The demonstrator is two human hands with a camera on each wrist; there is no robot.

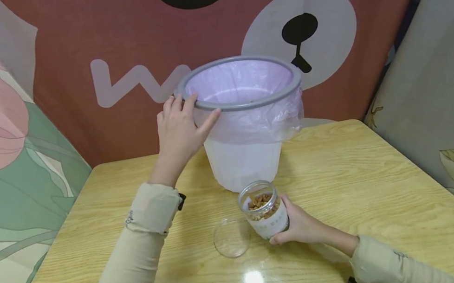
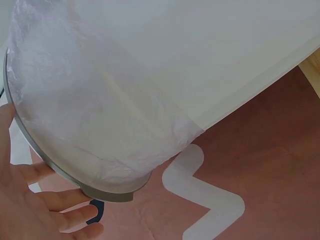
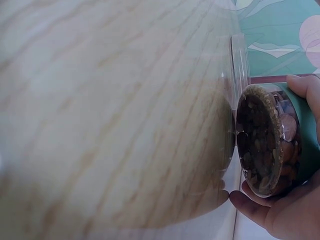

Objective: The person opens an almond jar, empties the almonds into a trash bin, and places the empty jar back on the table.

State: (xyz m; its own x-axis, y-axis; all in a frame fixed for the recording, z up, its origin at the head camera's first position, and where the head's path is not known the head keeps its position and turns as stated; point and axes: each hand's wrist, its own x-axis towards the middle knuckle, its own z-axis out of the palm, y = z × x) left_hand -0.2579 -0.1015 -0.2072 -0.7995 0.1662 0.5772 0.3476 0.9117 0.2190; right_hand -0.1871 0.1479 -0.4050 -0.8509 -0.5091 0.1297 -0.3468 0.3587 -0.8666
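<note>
My left hand (image 1: 179,128) rests on the left side of the grey rim of a white trash can (image 1: 242,163). Its fingers spread along the rim, with the thumb toward the front; in the left wrist view the fingertips (image 2: 75,197) touch the rim's edge. A thin translucent bag (image 1: 246,123) lines the can and folds down over its outside. My right hand (image 1: 299,224) grips a clear jar (image 1: 267,221) with a pale label, partly filled with brown nut-like pieces (image 1: 260,201). Tilted and lidless, the jar shows its underside in the right wrist view (image 3: 260,145).
A round clear lid (image 1: 232,237) lies on the wooden table (image 1: 361,177), just left of the jar. Behind the can hangs a reddish-brown cloth (image 1: 125,27) with a cartoon face. Patterned curtains (image 1: 2,195) close in both sides.
</note>
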